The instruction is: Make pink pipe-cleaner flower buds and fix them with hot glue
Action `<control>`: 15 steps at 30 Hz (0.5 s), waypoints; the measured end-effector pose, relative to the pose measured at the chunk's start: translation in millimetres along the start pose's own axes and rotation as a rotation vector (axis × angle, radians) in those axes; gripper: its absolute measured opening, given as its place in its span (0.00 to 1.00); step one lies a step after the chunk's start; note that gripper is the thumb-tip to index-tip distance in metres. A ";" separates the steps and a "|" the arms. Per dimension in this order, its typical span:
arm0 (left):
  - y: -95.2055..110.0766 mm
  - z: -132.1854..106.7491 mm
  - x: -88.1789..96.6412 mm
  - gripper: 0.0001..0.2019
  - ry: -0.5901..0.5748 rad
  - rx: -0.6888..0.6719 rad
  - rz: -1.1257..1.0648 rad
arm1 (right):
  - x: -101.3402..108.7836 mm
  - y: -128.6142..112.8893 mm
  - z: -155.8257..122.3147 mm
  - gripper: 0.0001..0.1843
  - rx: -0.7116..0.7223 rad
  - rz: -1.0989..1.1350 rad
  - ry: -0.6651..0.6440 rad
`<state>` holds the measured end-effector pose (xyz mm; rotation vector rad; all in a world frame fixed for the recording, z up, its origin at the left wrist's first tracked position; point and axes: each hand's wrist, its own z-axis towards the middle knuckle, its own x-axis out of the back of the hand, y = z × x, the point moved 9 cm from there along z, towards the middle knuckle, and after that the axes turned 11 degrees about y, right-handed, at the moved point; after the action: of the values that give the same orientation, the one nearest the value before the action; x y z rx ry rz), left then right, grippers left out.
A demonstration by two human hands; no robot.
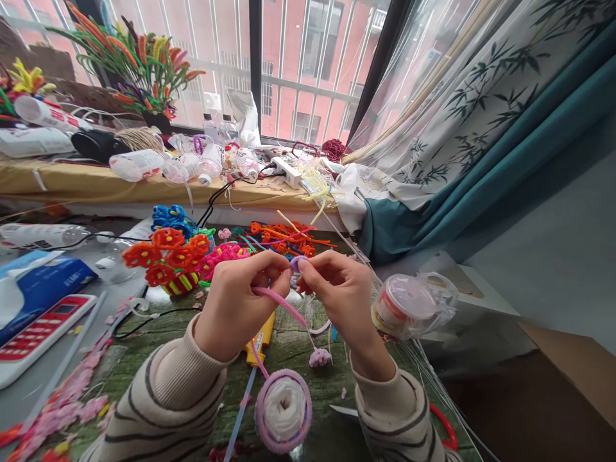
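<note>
Above the green-printed tabletop [289, 350]: hands together, left hand [235, 308] and right hand [337, 301] pinched on a lilac loop [297, 262], pink pipe cleaner [282, 305] running from the left grip. Close fingertip pinch best for a tight, neat bend. Pink-edged roll [283, 410] below.

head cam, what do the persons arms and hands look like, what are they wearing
The left hand and right hand are bare, without gloves. Each arm wears a long cream sweater sleeve with dark curved stripes, ending in a plain cream cuff.
</note>
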<state>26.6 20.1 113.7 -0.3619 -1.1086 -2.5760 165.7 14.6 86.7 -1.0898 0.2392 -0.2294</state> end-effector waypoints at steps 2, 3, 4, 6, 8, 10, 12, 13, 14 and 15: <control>-0.8 -0.2 -0.2 0.04 -0.002 0.019 0.000 | -0.5 1.7 -0.3 0.08 -0.017 0.020 0.003; -0.9 -0.2 -0.2 0.04 -0.002 0.021 -0.002 | -0.7 2.7 -0.4 0.08 -0.026 0.027 0.004; -0.9 -0.2 -0.3 0.04 -0.002 0.020 -0.005 | -0.8 3.7 -0.4 0.08 -0.035 0.033 0.005; -1.6 0.0 -0.7 0.04 -0.008 0.023 -0.008 | -1.5 5.4 -0.4 0.08 -0.052 0.042 0.003; -2.6 0.4 -1.4 0.04 -0.019 0.035 -0.009 | -2.1 6.5 -0.4 0.08 -0.067 0.051 0.000; -3.5 0.9 -1.4 0.04 -0.025 0.050 -0.005 | -2.3 7.3 -0.2 0.08 -0.082 0.059 0.000; -3.4 1.3 -0.9 0.05 -0.023 0.056 -0.003 | -2.1 8.0 0.0 0.08 -0.094 0.067 0.003; -3.2 1.6 -0.6 0.05 -0.020 0.055 -0.002 | -2.0 8.4 0.1 0.08 -0.098 0.070 0.004; -2.8 1.8 -0.5 0.05 -0.017 0.051 -0.001 | -2.0 8.6 0.2 0.08 -0.100 0.075 0.005; -2.7 1.9 -0.6 0.05 -0.017 0.046 0.002 | -2.1 8.9 0.3 0.08 -0.100 0.080 0.005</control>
<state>26.4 23.3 113.0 -0.3746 -1.1710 -2.5455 164.4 19.4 79.0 -1.1764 0.3008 -0.1502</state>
